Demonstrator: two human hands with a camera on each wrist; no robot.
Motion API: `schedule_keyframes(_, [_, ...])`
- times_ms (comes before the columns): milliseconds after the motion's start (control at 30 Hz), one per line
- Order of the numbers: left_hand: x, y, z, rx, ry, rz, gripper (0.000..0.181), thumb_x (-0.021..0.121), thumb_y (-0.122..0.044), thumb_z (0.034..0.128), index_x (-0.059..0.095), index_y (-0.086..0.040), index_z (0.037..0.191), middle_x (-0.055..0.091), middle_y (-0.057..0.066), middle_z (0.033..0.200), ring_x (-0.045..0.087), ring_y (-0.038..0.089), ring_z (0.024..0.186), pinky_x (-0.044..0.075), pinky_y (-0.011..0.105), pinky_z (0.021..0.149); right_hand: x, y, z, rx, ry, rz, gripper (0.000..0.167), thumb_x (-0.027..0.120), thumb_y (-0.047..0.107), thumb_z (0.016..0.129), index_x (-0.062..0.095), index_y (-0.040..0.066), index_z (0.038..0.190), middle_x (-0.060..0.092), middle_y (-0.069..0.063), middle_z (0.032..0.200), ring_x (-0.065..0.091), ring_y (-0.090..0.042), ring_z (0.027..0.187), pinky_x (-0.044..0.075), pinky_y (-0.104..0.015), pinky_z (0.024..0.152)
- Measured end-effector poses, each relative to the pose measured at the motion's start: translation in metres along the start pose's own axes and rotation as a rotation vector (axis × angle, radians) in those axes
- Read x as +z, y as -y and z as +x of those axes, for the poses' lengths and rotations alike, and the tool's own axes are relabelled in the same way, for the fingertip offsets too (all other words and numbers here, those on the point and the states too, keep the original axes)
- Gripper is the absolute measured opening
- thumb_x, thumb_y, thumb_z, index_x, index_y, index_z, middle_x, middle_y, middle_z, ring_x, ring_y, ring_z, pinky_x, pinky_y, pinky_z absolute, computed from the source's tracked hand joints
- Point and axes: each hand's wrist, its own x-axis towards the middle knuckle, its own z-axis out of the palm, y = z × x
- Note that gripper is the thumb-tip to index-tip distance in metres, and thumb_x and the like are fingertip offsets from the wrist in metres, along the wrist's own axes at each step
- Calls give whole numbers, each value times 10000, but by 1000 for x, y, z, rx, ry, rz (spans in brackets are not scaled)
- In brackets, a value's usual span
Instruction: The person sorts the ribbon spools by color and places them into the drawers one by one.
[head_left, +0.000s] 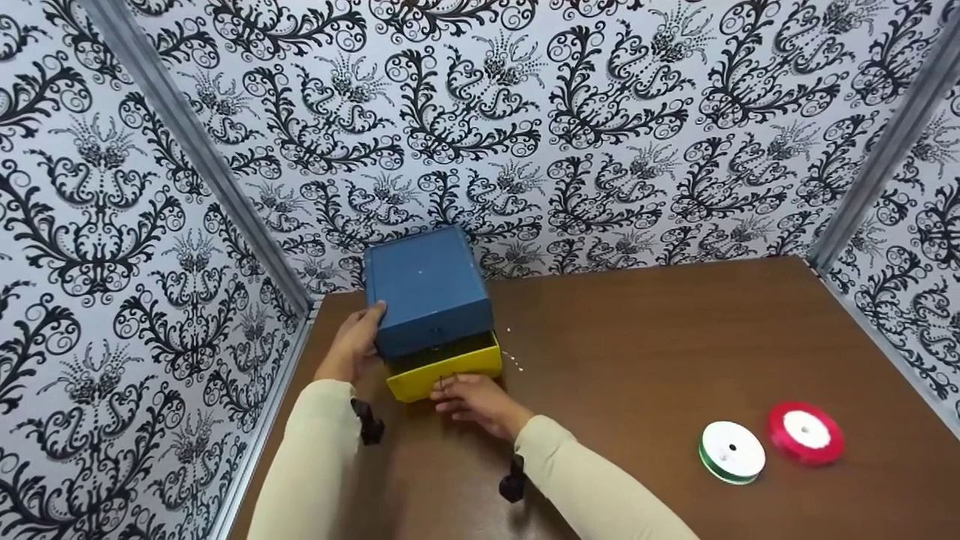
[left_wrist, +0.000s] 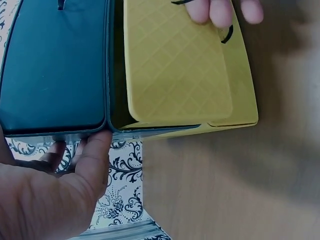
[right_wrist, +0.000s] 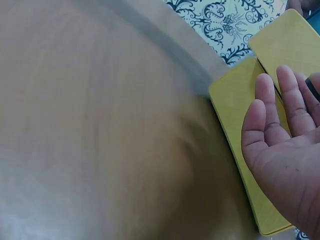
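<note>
1. My left hand (head_left: 358, 341) grips the boxy blue drawer unit (head_left: 431, 281) at its near left corner, one digit over the top edge and other fingers against the side.
2. My right hand (head_left: 476, 401) grasps the thin black loop handle (left_wrist: 228, 35) on the yellow drawer, two fingertips hooked at the loop, the other fingers loosely extended.
3. The yellow drawer with a diamond-patterned front (head_left: 412, 381) juts toward me beneath the blue top, partly out, its dark inside showing through the gap.
4. The whole unit stands at the far left of the brown wood-look table (head_left: 622, 360), near the white wall panel with black scrollwork (head_left: 615, 150).
5. Small pale specks (head_left: 513, 358) lie on the table just right of the unit.
6. Well apart, at the right, a white-faced spool of green ribbon (head_left: 731, 450) lies flat just beside a red ribbon spool with a white centre (head_left: 806, 433).
7. Cream sleeves (head_left: 315, 450) cover my forearms.
</note>
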Motion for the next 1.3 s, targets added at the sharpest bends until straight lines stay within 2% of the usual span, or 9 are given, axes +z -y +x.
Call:
schedule_keyframes(200, [1,1,-1,-3,-2,-37,722,466,-508,1021,242,-96,1571,314,216,1536,402,393,1348,400,511,1074,2,-7,-13,-24,-5,-29,251,574,158,983,685,16,1158,690,-165,1161,682,-255,980,546,-397,847])
schedule_keyframes(400, [1,0,0,-9,-7,-25,730,453,-500,1025,223,-76,1574,330,232,1522,409,391,1343,393,518,1078,6,-10,-28,-43,8,-33,240,555,130,993,678,-8,1147,700,-151,1132,681,-262,979,547,-361,808])
schedule_keyframes(633, [0,-2,2,7,9,-16,758,449,-491,1026,179,-52,1582,254,252,1564,349,442,1377,371,536,1089,7,-16,-45,-48,12,-18,249,535,96,982,663,-37,1150,706,-121,1104,679,-223,946,543,-352,793])
schedule_keyframes(933, [-2,-1,0,2,2,-18,744,448,-485,1032,192,-48,1576,239,263,1564,319,454,1389,370,548,1087,7,-25,-62,-47,15,0,239,545,63,951,677,-47,1118,712,-121,1069,680,-202,898,537,-301,732])
schedule_keyframes(1300, [-2,-2,1,-5,-11,25,703,437,-474,1037,257,-35,1554,312,257,1524,411,390,1333,381,527,1085,8,-40,-81,-33,29,19,244,552,62,940,680,-36,1123,705,-126,1080,675,-223,912,545,-307,733])
